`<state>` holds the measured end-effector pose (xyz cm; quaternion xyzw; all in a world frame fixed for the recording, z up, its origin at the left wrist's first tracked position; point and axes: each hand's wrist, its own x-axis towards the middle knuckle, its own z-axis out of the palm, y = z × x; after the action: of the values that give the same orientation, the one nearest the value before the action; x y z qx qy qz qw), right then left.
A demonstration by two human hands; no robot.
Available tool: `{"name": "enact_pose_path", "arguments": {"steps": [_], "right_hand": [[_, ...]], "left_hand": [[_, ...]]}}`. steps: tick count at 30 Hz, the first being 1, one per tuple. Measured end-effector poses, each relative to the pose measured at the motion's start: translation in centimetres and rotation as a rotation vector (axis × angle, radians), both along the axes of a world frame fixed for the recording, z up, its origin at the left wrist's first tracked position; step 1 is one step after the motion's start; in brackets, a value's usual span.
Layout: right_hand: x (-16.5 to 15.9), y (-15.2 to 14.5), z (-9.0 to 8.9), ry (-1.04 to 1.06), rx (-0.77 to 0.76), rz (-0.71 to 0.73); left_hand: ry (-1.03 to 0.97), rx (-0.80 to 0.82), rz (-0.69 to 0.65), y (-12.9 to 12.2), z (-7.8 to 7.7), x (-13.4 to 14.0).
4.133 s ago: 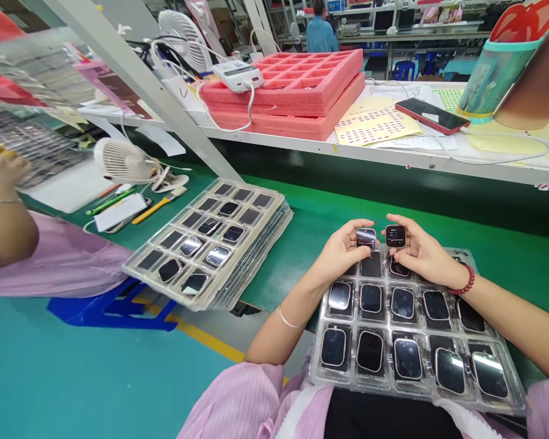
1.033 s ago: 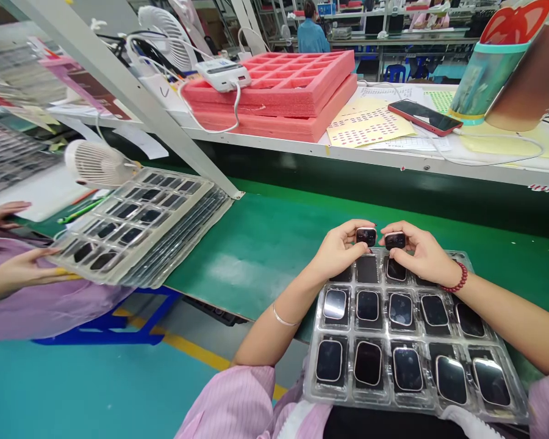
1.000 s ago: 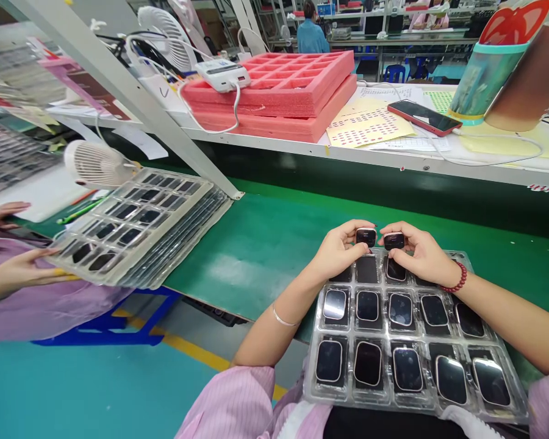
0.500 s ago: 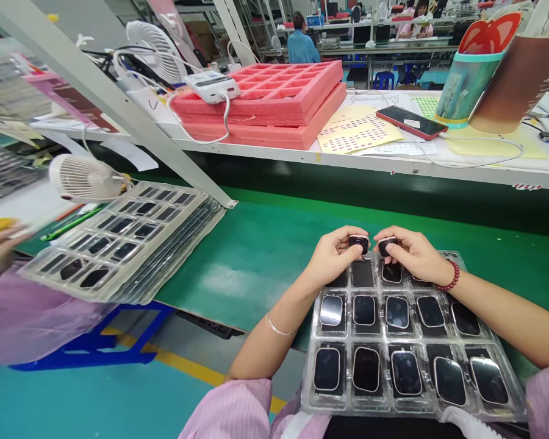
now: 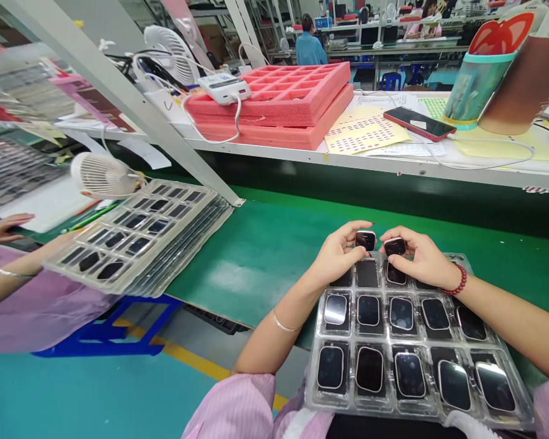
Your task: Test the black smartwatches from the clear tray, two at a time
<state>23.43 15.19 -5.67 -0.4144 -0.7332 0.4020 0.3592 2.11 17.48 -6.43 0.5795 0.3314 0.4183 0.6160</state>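
Note:
My left hand pinches a smartwatch case with a dark screen, held above the far edge of a clear plastic tray. Close beside it, my right hand grips a second smartwatch case between thumb and fingers. A small gap parts the two cases. Below my hands, the tray holds rows of similar dark-screened watch cases in separate pockets. One pocket in the far row shows only a dark rectangle. My right hand and wrist partly cover the far row.
At left, a stack of similar trays lies on the green bench, next to a co-worker's arm and a small white fan. Pink foam trays, a phone and a teal cup stand on the shelf above.
My thumbs have shifted off the screens, so both cases show more fully. The co-worker's hand at left has moved, and the yellow thing near it is out of sight. The view has shifted slightly.

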Motion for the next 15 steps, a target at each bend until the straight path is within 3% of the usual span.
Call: {"name": "enact_pose_path", "arguments": {"steps": [3, 6, 10, 13, 15], "right_hand": [[0.0, 0.0, 0.0, 0.028, -0.019, -0.001], [0.2, 0.1, 0.0, 0.082, -0.057, -0.024], [0.5, 0.1, -0.2, 0.165, -0.141, -0.020], [0.9, 0.2, -0.1, 0.230, -0.253, -0.007], [1.1, 0.3, 0.5, 0.292, -0.347, 0.009]], "left_hand": [[-0.084, -0.087, -0.029, 0.4, 0.0, -0.1], [-0.258, -0.254, -0.184, -0.1, 1.2, -0.4], [-0.419, -0.395, -0.581, -3.2, 5.2, -1.0], [-0.354, -0.531, -0.873, -5.7, 8.4, -1.1], [-0.303, -0.604, -0.966, -6.8, 9.5, -1.1]]}}
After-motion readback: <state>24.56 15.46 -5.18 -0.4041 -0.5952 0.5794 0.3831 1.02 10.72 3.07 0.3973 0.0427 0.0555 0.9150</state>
